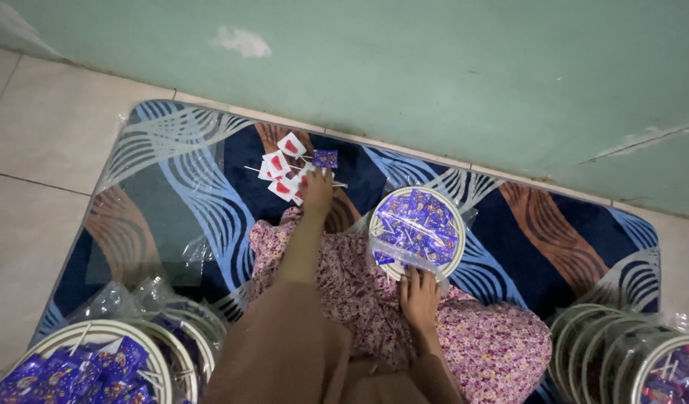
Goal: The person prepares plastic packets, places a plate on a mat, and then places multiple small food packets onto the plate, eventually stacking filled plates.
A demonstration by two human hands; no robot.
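Right hand [420, 298] grips the round tub [417, 224]; left hand [317, 190] presses flat on red-white packets [283, 168]

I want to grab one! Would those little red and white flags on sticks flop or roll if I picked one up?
The flags look paper-thin on thin sticks, so probably very light. The flat paper would likely stop rolling but may bend. The left hand rests on the pile.

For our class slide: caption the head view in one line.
Left hand reaches small red-and-white flags; right hand steadies a wrapped hoop.
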